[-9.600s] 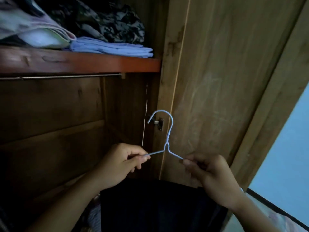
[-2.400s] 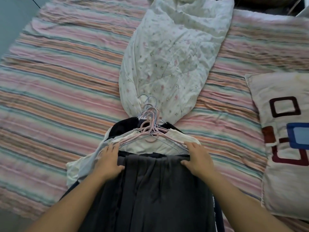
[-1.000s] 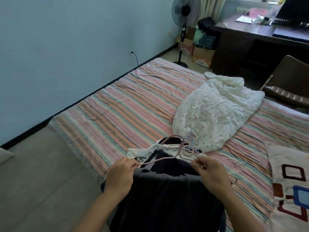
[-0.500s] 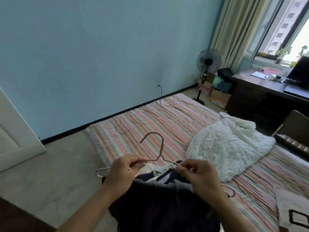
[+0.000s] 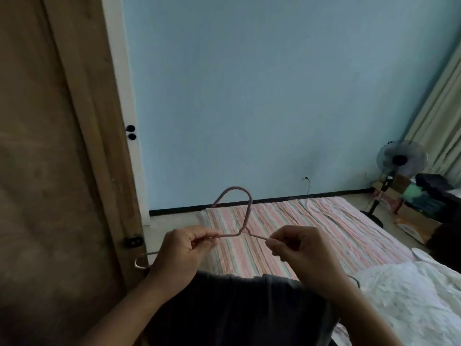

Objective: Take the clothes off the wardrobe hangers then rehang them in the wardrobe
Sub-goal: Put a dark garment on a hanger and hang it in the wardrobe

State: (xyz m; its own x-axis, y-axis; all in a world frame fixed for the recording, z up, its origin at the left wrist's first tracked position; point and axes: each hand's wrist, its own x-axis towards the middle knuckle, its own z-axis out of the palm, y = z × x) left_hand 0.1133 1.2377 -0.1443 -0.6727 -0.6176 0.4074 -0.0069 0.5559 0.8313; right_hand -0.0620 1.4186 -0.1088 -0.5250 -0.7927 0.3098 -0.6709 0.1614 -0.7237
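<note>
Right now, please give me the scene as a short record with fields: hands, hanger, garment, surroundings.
left hand: left hand pinches the left shoulder of the pink hanger
right hand: right hand pinches its right shoulder
hanger: held upright, hook on top
garment: dark garment hangs on it, below the hands
surroundings: wooden wardrobe door at left, striped bed ahead, standing fan at right

Striped bed (image 5: 311,228); standing fan (image 5: 401,159); curtain (image 5: 441,113).
</note>
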